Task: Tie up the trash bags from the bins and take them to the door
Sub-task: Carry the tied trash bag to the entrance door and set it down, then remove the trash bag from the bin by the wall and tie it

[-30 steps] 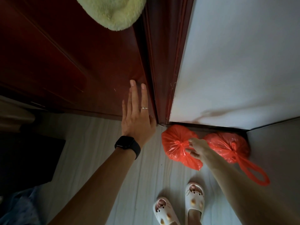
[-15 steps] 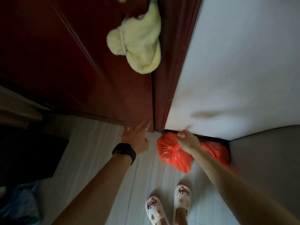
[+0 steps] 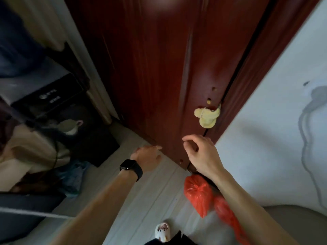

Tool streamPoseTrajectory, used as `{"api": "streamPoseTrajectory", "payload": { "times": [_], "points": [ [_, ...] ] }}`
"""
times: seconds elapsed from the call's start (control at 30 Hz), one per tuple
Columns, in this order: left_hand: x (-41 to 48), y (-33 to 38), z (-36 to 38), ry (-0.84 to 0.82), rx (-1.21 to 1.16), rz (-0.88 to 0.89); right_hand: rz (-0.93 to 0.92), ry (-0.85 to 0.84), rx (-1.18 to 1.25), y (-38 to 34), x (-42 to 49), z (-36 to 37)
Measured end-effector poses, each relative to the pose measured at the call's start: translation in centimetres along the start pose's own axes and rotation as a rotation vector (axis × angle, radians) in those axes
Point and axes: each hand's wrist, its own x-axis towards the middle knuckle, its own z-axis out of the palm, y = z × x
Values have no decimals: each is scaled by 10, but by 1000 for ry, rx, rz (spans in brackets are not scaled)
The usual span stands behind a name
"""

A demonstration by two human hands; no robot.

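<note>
Two tied red trash bags lie on the pale floor at the foot of the dark red door [image 3: 150, 68]. The nearer bag [image 3: 197, 193] sits left of my right forearm; the second bag [image 3: 224, 212] is partly hidden under that arm. My right hand [image 3: 201, 152] hovers above them in front of the door's lower edge, fingers loosely curled, holding nothing. My left hand [image 3: 147, 157], with a black watch and a ring, is held out over the floor near the door's bottom corner, fingers apart and empty.
A pale yellow cloth [image 3: 208, 117] covers the door handle. White wall [image 3: 265, 138] runs on the right. At left stand a black box [image 3: 47, 96], a mug [image 3: 69, 127], a dark mat [image 3: 99, 147] and a bluish bag [image 3: 72, 177]. My slipper [image 3: 161, 230] shows below.
My right hand has let go of the nearer red bag and risen. My left hand has come off the door. My head has lifted, showing more of the door and room.
</note>
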Motion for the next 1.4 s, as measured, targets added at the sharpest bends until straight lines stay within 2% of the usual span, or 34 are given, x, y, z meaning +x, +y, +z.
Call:
{"api": "streamPoseTrajectory", "payload": {
  "times": [0.17, 0.37, 0.5, 0.63, 0.73, 0.97, 1.17, 1.4],
  "points": [
    [-114, -33, -16, 249, -26, -144, -303, -48, 53, -76, -7, -4],
    [-291, -74, 3, 604, -55, -528, -627, -318, 85, -175, -52, 39],
    [-408, -77, 45, 759, -121, -793, -794, -470, 141, -230, -113, 80],
    [-532, -64, 117, 796, -194, -1060, -954, -700, 205, -289, -216, 118],
    [-630, -47, 170, 867, -197, -1290, -1146, -857, 242, -340, -314, 136],
    [-843, -16, 277, 1013, -235, -1712, -1505, -1048, 306, -443, -538, 166],
    [-1029, 34, 370, 938, -248, -2034, -1760, -1194, 338, -515, -760, 181],
    [-1174, 76, 451, 861, -342, -2321, -1980, -1334, 358, -566, -958, 186]
  ]
}}
